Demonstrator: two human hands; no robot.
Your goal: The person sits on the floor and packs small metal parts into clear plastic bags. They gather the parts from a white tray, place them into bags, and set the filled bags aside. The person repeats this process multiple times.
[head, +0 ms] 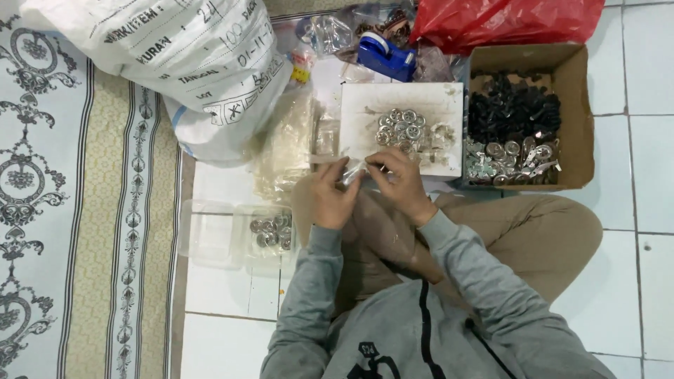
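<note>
I sit cross-legged on glossy white tiles. My left hand point(331, 196) and my right hand point(400, 184) meet just below a flat white board point(442, 98), fingers curled and pinched on a small clear plastic bag point(351, 172), crinkly and thin, between them. On the board lies one heap of round shiny metal buttons point(401, 130), too many to count. One cardboard box point(580, 105) to my right holds matte black parts above and silvery clips below. One clear plastic tray point(210, 231) to my left holds a few more round metal pieces.
</note>
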